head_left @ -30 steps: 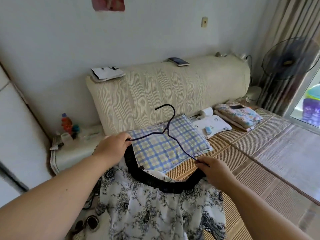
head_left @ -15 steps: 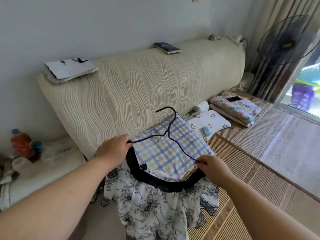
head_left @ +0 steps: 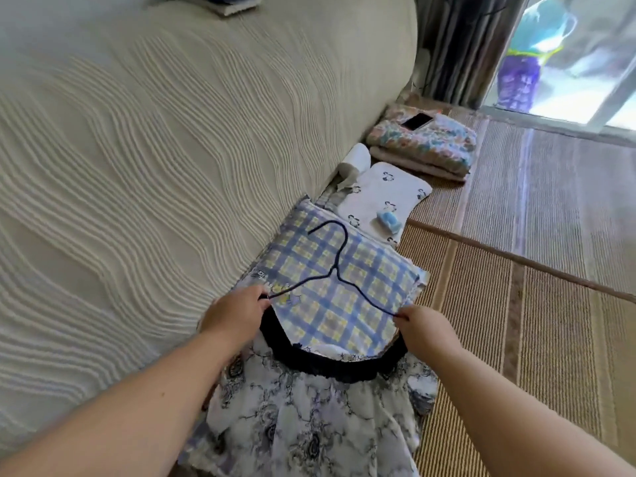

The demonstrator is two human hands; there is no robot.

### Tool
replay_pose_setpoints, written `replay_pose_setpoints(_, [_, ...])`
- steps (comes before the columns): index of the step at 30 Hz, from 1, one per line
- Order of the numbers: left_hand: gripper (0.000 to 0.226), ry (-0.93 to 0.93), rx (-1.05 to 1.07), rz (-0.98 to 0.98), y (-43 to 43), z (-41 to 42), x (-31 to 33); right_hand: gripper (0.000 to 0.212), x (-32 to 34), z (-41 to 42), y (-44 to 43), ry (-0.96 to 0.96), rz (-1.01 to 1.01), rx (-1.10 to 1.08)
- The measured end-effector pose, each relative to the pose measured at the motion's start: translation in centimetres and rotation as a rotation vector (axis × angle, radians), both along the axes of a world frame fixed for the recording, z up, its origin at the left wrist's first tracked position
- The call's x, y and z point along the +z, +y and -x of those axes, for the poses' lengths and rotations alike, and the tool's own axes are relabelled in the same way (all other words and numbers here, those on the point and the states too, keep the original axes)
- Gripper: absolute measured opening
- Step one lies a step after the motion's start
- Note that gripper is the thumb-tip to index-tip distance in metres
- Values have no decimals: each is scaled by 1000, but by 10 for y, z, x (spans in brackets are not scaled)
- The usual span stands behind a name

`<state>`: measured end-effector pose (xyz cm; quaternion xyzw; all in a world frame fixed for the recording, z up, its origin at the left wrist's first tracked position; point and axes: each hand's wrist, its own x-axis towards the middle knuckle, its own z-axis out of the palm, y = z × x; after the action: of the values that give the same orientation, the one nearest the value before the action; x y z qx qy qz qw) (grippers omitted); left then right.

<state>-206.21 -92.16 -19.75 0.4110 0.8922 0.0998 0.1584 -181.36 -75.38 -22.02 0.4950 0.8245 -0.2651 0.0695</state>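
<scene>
The left hand [head_left: 234,313] and right hand [head_left: 425,327] each pinch one end of the stiff wire hanger [head_left: 339,266], as the soft dress [head_left: 309,418] probably slips easily.

head cam | forward-down | close over hands [head_left: 237,315] | single view

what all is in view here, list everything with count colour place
hanger: one, dark blue wire, held above the checked pillow
garment: one, white with black print, black lace neck, on the hanger
checked pillow: one, blue and yellow, against the headboard
small pillow: one, white, printed, beyond the checked pillow
folded blanket: one, floral, farther along the headboard
phone: one, black, on the folded blanket
headboard: one, cream, left
mat: one, brown woven, right
hands: two, left hand and right hand gripping the hanger's ends
</scene>
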Motion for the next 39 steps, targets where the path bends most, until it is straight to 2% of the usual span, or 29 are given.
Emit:
replay_pose_setpoints(5, [13, -50, 32, -7, 23, 30, -57, 26, -48, 38, 25, -53, 34, -84])
replay_pose_setpoints(7, [17, -48, 63, -3, 23, 36, -72, 34, -63, 47, 27, 24, 74, -151])
replay_pose_setpoints(10, [38, 19, 99, -4, 25, 34, -83, 51, -81, 49, 20, 177, 147, -226])
replay_pose_setpoints(13, [56, 8, -8, 33, 31, 8, -77, 57, -82, 33, 5, 213, 169, -222])
replay_pose_setpoints(16, [62, -35, -178, 80, 40, -36, -62, 60, -60, -2, -16, 240, 152, -189])
replay_pose_setpoints(22, [64, -140, -509, 68, 56, -162, -5, 62, 4, -115, -55, 153, 2, -139])
replay_pose_setpoints(30, [65, -66, -893, -29, 40, -363, 63, 73, 79, -316, -134, 73, -132, -383])
replay_pose_setpoints(39, [66, -113, -1124, -96, -36, -642, 92, 69, 119, -583, -265, -25, -178, -661])
